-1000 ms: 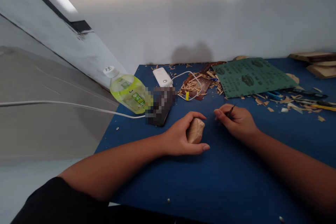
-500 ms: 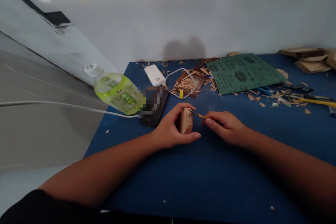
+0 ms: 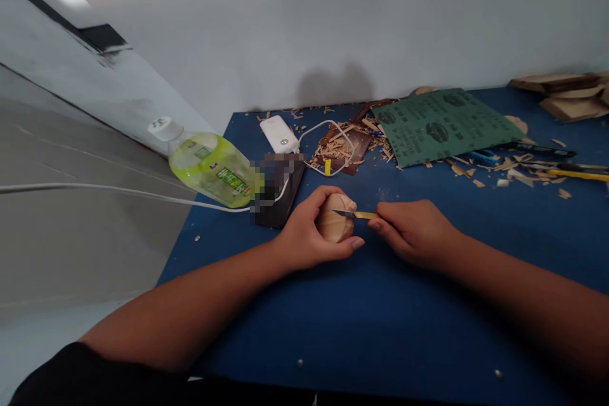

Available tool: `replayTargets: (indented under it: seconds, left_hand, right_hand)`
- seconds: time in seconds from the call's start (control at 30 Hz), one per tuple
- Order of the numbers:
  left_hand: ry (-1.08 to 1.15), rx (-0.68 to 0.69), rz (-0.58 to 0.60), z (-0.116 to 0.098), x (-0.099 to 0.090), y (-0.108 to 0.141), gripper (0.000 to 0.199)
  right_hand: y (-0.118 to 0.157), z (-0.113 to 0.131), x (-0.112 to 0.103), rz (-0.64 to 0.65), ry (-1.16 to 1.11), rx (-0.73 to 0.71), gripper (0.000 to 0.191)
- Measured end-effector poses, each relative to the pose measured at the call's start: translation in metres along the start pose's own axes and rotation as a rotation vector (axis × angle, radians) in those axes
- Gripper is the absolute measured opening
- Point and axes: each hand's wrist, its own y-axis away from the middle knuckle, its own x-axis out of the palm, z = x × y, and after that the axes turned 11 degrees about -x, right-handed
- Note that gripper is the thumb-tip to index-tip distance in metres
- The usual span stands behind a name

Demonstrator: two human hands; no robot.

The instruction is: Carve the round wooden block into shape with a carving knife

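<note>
L fingers turned wood block, knife touching

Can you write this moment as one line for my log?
left hand: holds wood block | right hand: holds yellow-handled carving knife | blade: on wood

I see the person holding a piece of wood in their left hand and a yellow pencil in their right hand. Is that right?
Not quite: the head view shows that the right hand holds a small knife with a yellow handle, not a pencil. The left hand does hold the piece of wood.
</note>
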Motion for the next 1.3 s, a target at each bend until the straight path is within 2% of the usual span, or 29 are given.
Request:
replayTargets:
  seconds: [0.13, 0.33, 0.63, 0.77, 0.87, 0.97, 1.1, 1.2, 1.3]
  left_hand:
    - [-0.025, 0.023, -0.076, 0.001, 0.001, 0.001, 0.067]
    - [-0.044, 0.002, -0.107, 0.002, 0.002, 0.002, 0.067]
    - [0.009, -0.077, -0.08, -0.005, 0.001, 0.004, 0.067]
    - [0.041, -0.158, -0.052, -0.007, -0.004, 0.0, 0.063]
    - [-0.004, -0.153, -0.072, -0.006, -0.006, -0.002, 0.062]
    - [-0.012, -0.137, -0.078, -0.002, -0.006, -0.001, 0.064]
    - [0.011, -0.105, -0.059, 0.007, -0.006, -0.001, 0.064]
    - [0.095, -0.069, 0.026, 0.014, -0.006, -0.003, 0.063]
    - [0.179, -0.026, 0.128, 0.018, -0.007, -0.004, 0.061]
  right_hand:
    - [0.0, 0.0, -0.001, 0.015, 0.041, 0.021, 0.05]
    - [-0.002, 0.001, 0.0, 0.022, 0.011, 0.01, 0.05]
    - [0.0, 0.004, 0.0, -0.019, 0.138, 0.062, 0.054]
    - [-0.003, 0.0, -0.002, -0.03, 0.213, 0.149, 0.055]
    - [-0.006, -0.008, -0.004, -0.035, 0.222, 0.282, 0.055]
    - [-0.007, -0.014, -0.004, -0.068, 0.106, 0.335, 0.052]
    - [-0.007, -0.014, 0.002, -0.179, -0.306, 0.152, 0.035]
    - [-0.009, -0.008, 0.003, -0.218, -0.532, 0.068, 0.03]
    - [-0.01, 0.0, 0.0, -0.162, -0.692, 0.094, 0.033]
